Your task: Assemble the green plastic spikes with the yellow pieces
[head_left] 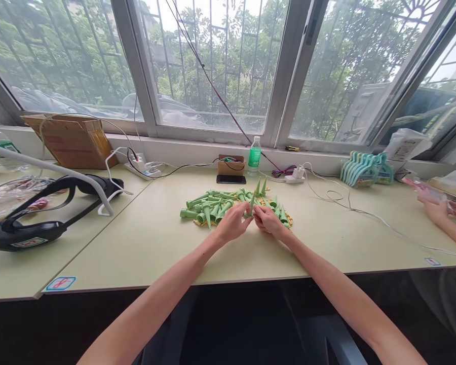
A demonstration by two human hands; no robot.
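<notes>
My left hand [233,223] is closed around the base of a green pointed plastic spike [253,203], which stands tip up between the hands. Close beside it, my right hand [268,221] has its fingers pinched together near the spike's lower end; what lies in the pinch is too small to make out. Behind and around both hands spreads a pile of green plastic spikes [206,209], most lying down. A couple of spikes [263,188] stand upright at the back of the pile. Small yellow pieces [290,219] show under and beside the green ones.
A small cardboard box [231,165], a black phone [231,179] and a green-labelled bottle [254,154] stand behind the pile. White cables [349,197] cross the table at right, near teal hangers [361,170]. A black headset [34,223] lies left. Another person's hands [437,210] are at far right.
</notes>
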